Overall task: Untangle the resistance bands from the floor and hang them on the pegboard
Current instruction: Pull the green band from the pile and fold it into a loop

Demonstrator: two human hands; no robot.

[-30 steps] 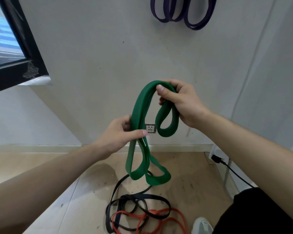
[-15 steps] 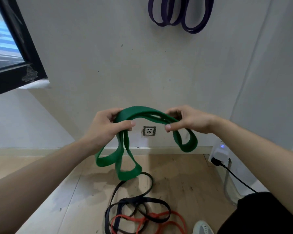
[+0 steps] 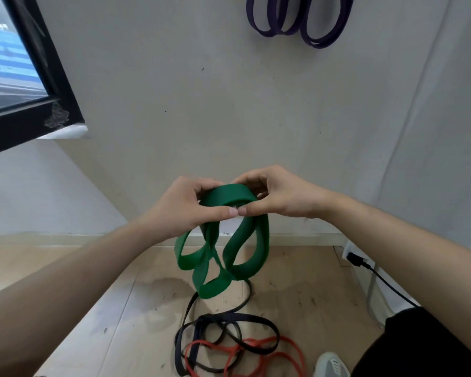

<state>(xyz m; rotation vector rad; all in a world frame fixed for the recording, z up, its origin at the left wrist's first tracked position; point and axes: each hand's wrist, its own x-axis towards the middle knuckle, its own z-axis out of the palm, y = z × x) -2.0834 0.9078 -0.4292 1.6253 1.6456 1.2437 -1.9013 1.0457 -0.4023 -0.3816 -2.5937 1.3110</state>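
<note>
The left hand [image 3: 185, 208] and right hand [image 3: 280, 197], thumbs meeting, pinch the gathered top of the wide green rubber resistance band [image 3: 252, 257], its coils dangling above thin black and red bands [image 3: 234, 346] on the floor [image 3: 297, 281], seemingly untangled; next, lift it beside the hung purple loops [image 3: 297, 25].

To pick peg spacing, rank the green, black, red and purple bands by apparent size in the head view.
1. Green band and black band: similar spread; green is folded and nearer the camera, so unranked.
2. Purple band and red band: smaller, both cropped by the frame, so unsure.
</note>
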